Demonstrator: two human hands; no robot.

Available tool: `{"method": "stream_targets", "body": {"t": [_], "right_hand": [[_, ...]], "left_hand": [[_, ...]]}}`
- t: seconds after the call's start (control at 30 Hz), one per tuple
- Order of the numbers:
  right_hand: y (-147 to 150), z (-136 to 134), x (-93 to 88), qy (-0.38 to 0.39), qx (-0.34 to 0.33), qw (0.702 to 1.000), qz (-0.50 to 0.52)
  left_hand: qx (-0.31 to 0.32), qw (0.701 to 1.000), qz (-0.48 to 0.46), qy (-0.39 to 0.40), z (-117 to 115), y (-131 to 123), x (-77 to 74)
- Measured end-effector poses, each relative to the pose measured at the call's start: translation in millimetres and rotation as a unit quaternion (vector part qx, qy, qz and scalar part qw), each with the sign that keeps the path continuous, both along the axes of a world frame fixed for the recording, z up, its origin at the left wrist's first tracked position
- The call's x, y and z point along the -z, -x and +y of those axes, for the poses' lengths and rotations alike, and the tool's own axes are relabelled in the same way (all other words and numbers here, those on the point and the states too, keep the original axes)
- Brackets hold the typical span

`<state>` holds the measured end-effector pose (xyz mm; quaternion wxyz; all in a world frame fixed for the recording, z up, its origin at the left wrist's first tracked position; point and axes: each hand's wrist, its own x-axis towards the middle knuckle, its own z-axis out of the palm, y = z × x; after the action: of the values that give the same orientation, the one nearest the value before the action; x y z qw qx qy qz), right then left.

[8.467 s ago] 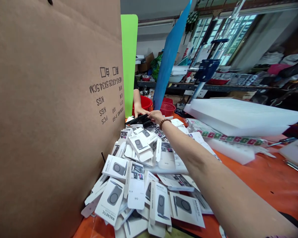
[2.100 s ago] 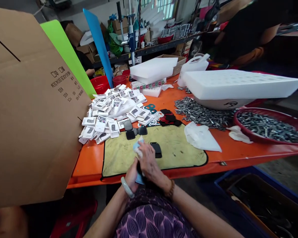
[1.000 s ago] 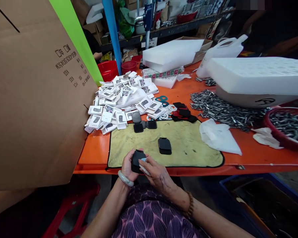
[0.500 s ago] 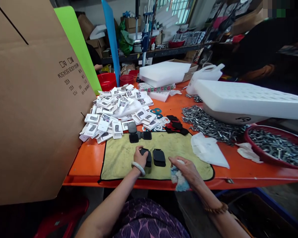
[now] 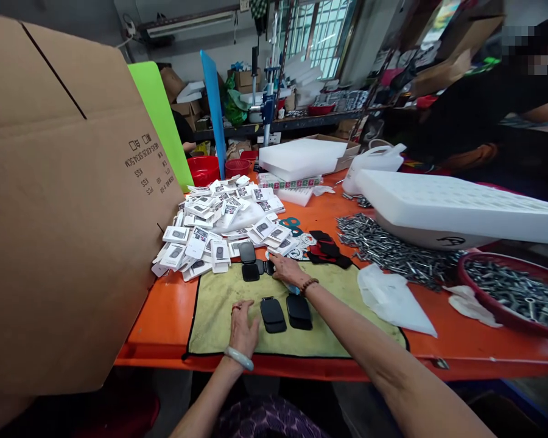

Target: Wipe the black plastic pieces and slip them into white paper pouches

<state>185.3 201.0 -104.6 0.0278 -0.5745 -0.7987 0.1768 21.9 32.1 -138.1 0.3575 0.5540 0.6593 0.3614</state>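
Nearest the person, the left hand (image 5: 243, 325) lies flat on the yellow cloth (image 5: 342, 331) with its fingers spread. It holds nothing, and its fingertips are just beside the left of two shut black cases (image 5: 273, 315) that lie side by side. The cloth covers the near edge of the orange bench (image 5: 164, 310).

Farther in, the right hand (image 5: 287, 269) is stretched palm down to the cloth's far edge. Its fingertips rest on an open case (image 5: 250, 272), whose black parts lie unfolded there. The fingers look nearly straight, and whether they have closed on anything cannot be told. A scrap of blue shows under the wrist, but it is too small to tell what it is.

The step in hand looks like a reach for the open case, with two shut ones already laid down. Lifting it would call for the fingers to curl around one flat part without dragging the joined parts into the cards (image 5: 210, 225), which are heaped just behind it.

Right of that lie dark flat pieces (image 5: 329, 249), a tissue (image 5: 393, 298), a spread of metal pins (image 5: 388, 246) and a red bowl (image 5: 466, 267) of more pins. A foam block (image 5: 456, 204) stands beyond them, and a large carton (image 5: 64, 213) stands at the left.
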Motion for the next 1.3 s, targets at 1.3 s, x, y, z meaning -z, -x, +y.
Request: {"method": "stream_targets", "body": {"t": [1.3], "right_hand": [[5,-13,7.0,-0.096,0.059,0.993,0.042]], "left_hand": [[-0.085,0.956,0.245,0.135,87,104,-7.9]]}}
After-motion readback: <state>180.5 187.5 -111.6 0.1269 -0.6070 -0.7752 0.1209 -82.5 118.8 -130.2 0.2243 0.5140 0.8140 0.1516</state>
